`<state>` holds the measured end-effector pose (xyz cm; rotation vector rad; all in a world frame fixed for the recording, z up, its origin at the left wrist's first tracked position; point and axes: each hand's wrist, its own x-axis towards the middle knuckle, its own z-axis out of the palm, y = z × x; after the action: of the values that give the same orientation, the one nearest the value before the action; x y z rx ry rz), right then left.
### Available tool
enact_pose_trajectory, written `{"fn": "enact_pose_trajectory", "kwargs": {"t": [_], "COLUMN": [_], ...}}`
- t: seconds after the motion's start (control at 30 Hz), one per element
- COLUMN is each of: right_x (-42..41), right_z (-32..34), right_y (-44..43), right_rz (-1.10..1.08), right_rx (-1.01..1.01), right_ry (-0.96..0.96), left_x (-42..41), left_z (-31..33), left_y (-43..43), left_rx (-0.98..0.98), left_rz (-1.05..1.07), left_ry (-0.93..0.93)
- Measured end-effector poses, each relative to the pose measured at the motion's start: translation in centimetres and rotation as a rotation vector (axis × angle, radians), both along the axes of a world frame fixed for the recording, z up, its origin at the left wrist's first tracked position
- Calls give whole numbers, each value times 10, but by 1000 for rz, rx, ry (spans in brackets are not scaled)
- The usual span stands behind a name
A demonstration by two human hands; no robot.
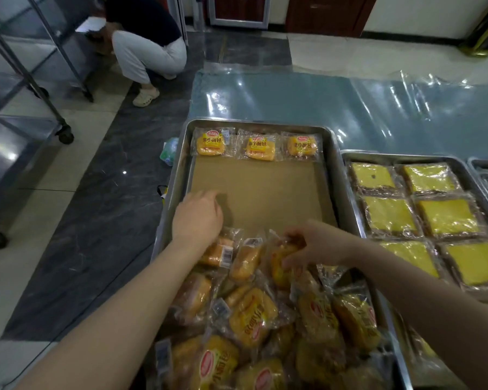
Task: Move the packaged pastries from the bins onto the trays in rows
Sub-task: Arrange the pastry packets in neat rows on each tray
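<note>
A steel tray (331, 175) lined with brown paper lies on the floor in front of me. Three yellow packaged pastries (255, 146) form a row along its far edge. A heap of the same packaged pastries (254, 319) covers the tray's near end. My left hand (197, 215) hovers over the brown paper at the heap's far left edge, fingers loosely curled and holding nothing. My right hand (313, 244) grips one wrapped pastry (282, 263) at the top of the heap.
To the right, a second tray (350, 157) holds rows of wrapped yellow cake squares (431, 215). A third tray's corner (485, 167) shows at far right. Clear plastic sheeting (350, 105) covers the floor beyond. A person (150, 49) crouches at back left beside a wheeled metal rack (40, 77).
</note>
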<state>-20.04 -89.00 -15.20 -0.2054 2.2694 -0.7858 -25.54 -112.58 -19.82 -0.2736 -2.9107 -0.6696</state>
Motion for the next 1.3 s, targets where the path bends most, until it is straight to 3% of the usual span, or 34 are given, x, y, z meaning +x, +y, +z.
{"fn": "enact_pose_trajectory", "kwargs": {"t": [0.2, 0.4, 0.47, 0.6, 0.7, 0.83, 0.9, 1.0, 1.13, 1.3], "right_x": [-27, -43, -45, -47, -51, -59, -63, -71, -80, -78], "right_z": [-14, -30, -34, -36, -34, -31, -28, -26, -31, -48], "right_y": [18, 20, 22, 30, 37, 42, 42, 40, 31, 19], "right_rz": [-587, -655, -653, -653, -787, -825, -842, -806, -589, -501], "right_rx": [-68, -78, -141, -214, -328, -379, -429, -391, -177, 215], "right_ry": [345, 332, 270, 198, 257, 277, 247, 263, 340, 483], "left_x": [62, 67, 57, 43, 30, 9, 5, 3, 3, 1], "left_z": [-2, -14, -14, -18, -8, 5, 5, -3, -15, -20], "left_y": [-18, -18, -16, -12, -12, -8, -5, -1, 1, -1], "left_rx": [2, -180, -205, -223, 74, 717, 939, 1134, 1395, 1316], "left_rz": [-142, -226, -208, -128, 37, 250, 331, 435, 532, 521], "left_ry": [-186, -424, -402, -184, -228, -472, -570, -655, -702, -710]}}
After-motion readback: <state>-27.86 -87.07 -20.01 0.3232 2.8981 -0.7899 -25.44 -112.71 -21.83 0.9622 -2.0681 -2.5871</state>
